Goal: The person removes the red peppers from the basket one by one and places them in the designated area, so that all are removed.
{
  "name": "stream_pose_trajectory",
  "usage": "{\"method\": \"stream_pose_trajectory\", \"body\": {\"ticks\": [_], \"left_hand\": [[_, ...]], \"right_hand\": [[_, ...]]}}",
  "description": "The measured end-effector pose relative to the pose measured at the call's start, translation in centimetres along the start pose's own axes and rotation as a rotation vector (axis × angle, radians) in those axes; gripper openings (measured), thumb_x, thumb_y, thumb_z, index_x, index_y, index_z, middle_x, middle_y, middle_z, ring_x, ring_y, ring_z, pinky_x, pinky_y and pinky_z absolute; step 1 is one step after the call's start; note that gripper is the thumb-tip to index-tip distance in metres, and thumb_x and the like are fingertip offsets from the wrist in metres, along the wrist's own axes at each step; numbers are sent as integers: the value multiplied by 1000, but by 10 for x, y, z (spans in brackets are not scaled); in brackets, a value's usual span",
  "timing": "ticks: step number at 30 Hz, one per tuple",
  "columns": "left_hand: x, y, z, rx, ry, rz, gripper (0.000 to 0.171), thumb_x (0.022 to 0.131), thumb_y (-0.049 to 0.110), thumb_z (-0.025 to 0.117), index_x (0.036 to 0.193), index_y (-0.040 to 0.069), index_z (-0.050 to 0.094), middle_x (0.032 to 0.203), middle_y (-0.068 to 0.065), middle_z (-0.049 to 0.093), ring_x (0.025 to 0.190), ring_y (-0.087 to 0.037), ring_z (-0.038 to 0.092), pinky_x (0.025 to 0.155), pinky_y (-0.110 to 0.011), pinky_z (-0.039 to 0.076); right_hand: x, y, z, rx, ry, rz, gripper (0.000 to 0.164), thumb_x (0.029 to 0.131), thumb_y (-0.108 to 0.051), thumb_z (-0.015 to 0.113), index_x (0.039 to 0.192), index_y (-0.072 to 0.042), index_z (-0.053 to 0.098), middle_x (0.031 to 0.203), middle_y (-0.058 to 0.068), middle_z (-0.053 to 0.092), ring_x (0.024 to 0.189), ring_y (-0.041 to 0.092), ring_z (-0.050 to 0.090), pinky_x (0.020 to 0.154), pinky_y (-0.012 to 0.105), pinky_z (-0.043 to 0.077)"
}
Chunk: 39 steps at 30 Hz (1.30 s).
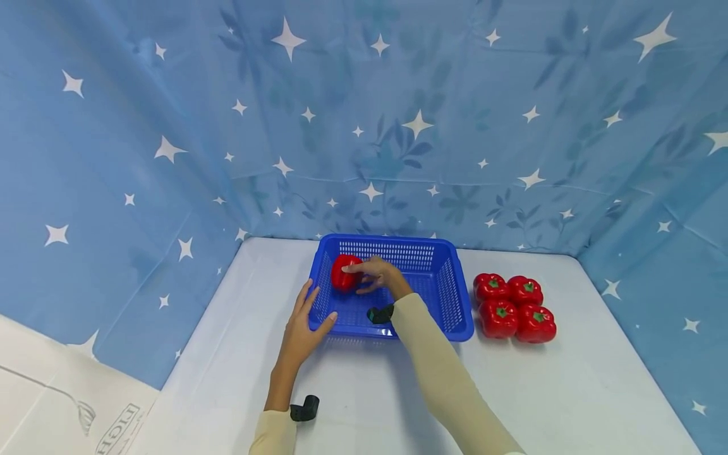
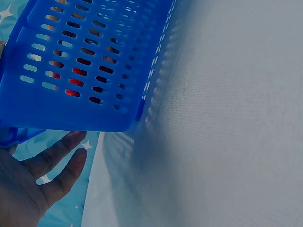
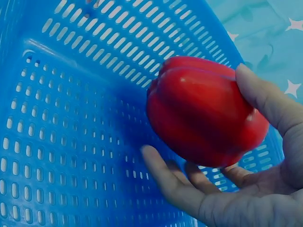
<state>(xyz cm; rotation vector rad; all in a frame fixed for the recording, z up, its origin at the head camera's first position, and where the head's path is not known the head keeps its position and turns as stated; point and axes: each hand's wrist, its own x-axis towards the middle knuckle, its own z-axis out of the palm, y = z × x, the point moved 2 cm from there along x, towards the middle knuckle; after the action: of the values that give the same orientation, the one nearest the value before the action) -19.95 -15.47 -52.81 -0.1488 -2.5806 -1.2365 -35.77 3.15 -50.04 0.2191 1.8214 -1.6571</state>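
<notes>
A blue perforated plastic basket (image 1: 463, 319) stands on the white table. Inside, at its left part, my right hand (image 1: 382, 277) holds a red bell pepper (image 1: 341, 281). In the right wrist view the thumb lies on one side of the bell pepper (image 3: 199, 109), fingers spread under and beside it; the index fingertip (image 3: 150, 153) is apart from it. My left hand (image 1: 300, 333) is at the basket's front left corner, thumb by the front rim. The left wrist view shows its fingers (image 2: 66, 177) stretched out and spread beside the basket wall (image 2: 57, 109). Whether they touch the wall is unclear.
Several red bell peppers (image 1: 499, 318) with green stems stand in a cluster on the table (image 1: 591, 379), right of the basket. A blue curtain with white stars (image 1: 364, 126) hangs behind and at both sides. Small black devices (image 1: 307, 407) sit at both wrists.
</notes>
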Motion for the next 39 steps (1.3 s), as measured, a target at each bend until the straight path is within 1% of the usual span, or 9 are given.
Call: {"method": "stream_pose_trajectory", "body": {"ticks": [4,8,11,16,23,28,32,35,39], "left_hand": [[-2,-1,1,10,3,0,77,89,53,64,150,14,39,163,9,19,148,-31,28,109,-58,35],[-1,-1,0,8,8,7,77,89,54,64,150,14,39,164,9,19,148,-31,28,110,-58,35],[1,-1,0,7,13,15,77,89,53,64,150,13,39,164,8,19,148,-31,28,110,-58,35],[1,0,0,12,16,18,76,89,52,64,150,13,39,164,6,20,148,-31,29,110,-57,35],[-1,1,0,-2,13,16,76,89,51,65,150,11,40,163,1,22,148,-31,28,111,-57,34],[-1,0,0,-4,20,23,76,89,50,65,150,12,39,163,1,22,148,-30,28,111,-58,34],[-2,1,0,-10,23,22,76,89,50,65,150,12,40,163,3,21,148,-31,28,111,-59,34],[-1,1,0,-13,23,19,76,90,50,65,150,12,39,164,3,21,148,-31,28,111,-59,34],[-1,0,0,-17,22,15,77,89,51,65,150,13,39,164,4,20,149,-29,27,112,-58,34]], "right_hand": [[-2,0,2,43,-90,10,82,86,-19,74,148,0,25,150,22,36,135,47,40,88,56,54],[-4,-3,1,121,-126,-10,80,87,-12,73,148,-3,23,150,20,34,136,48,37,90,58,52],[-6,-7,-1,166,-129,-35,80,86,-8,73,148,-6,22,150,20,33,136,48,37,93,59,50],[-8,-8,-5,186,-120,-55,82,85,-6,73,149,-10,22,150,18,33,134,47,40,93,58,50],[-13,-10,-9,241,-102,-99,82,85,0,71,149,-16,23,151,17,31,135,47,38,101,56,45],[-16,-14,-12,358,-61,-135,86,82,13,65,149,-20,23,154,15,25,138,46,33,95,52,50],[-16,-17,-15,420,-38,-174,88,79,22,61,147,-20,25,155,13,23,139,43,30,80,46,59],[-17,-18,-16,436,-19,-199,86,79,23,59,146,-19,26,156,13,23,140,43,28,68,40,62],[-19,-18,-19,456,-6,-210,84,81,20,59,147,-19,26,156,13,22,140,43,28,70,42,61]]}}
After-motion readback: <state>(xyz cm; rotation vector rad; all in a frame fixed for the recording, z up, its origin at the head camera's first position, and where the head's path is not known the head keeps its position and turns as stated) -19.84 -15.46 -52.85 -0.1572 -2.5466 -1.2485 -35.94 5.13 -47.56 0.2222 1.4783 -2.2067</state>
